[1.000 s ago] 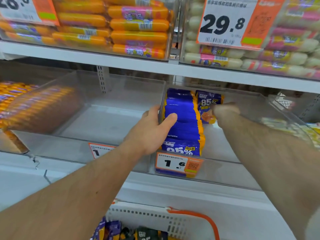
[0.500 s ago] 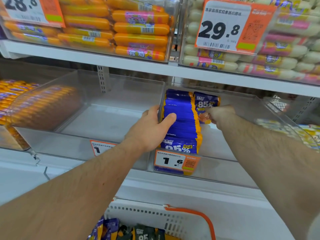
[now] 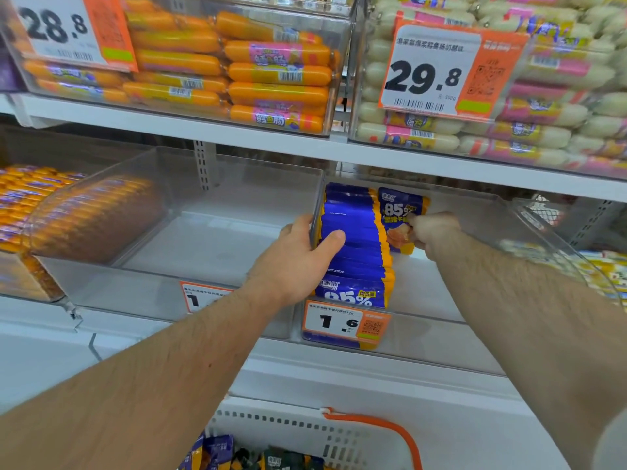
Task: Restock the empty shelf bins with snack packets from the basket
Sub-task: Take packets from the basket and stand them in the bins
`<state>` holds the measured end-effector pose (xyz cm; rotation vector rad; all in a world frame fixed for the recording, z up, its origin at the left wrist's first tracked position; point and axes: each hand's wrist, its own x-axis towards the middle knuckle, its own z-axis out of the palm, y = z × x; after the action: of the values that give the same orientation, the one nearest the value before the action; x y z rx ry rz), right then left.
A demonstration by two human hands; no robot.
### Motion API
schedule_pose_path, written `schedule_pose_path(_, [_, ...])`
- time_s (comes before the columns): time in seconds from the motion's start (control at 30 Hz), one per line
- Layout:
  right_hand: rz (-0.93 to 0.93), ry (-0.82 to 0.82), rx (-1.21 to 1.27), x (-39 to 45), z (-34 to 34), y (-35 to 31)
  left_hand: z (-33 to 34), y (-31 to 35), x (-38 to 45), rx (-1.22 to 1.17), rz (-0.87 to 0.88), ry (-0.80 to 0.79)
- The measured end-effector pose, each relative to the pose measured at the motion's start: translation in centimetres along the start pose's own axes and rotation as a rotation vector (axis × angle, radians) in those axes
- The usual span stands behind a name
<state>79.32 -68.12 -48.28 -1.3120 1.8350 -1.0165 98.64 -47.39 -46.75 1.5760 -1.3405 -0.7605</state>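
A row of blue and yellow snack packets (image 3: 353,245) stands upright along the left side of a clear shelf bin (image 3: 451,337). My left hand (image 3: 298,262) grips the dividing wall of that bin, thumb pressed against the row. My right hand (image 3: 431,232) is inside the bin, pinching one upright blue packet (image 3: 400,212) at the back beside the row. The clear bin (image 3: 203,245) to the left holds nothing. A white basket (image 3: 305,432) with an orange handle sits at the bottom, with more packets (image 3: 220,452) in it.
The shelf above carries bins of orange sausages (image 3: 271,72) and pale sausages (image 3: 509,130) with price tags 28.8 and 29.8. A bin of orange sticks (image 3: 40,212) is at the far left. A 1.6 price tag (image 3: 346,322) hangs on the bin front.
The view has shifted slightly. My right hand with its packet has stayed at the back of the bin, and my left hand keeps its grip on the divider.
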Motion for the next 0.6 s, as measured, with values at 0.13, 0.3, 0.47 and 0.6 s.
schedule_pose_path(0.13, [-0.004,-0.022,-0.035,-0.1,0.3,-0.2,0.0,0.0,0.0,0.010,-0.005,0.007])
schedule_pose_path(0.3, [0.026,-0.022,0.009,0.2,0.6,0.2,0.1,0.1,-0.1,-0.001,-0.004,0.014])
schedule_pose_path(0.47, [0.034,-0.048,0.035,0.2,0.2,0.3,0.0,0.3,-0.3,0.025,-0.004,0.025])
schedule_pose_path(0.6, [0.032,-0.062,0.071,-0.5,-0.4,0.2,0.0,0.6,-0.5,0.058,-0.005,0.032])
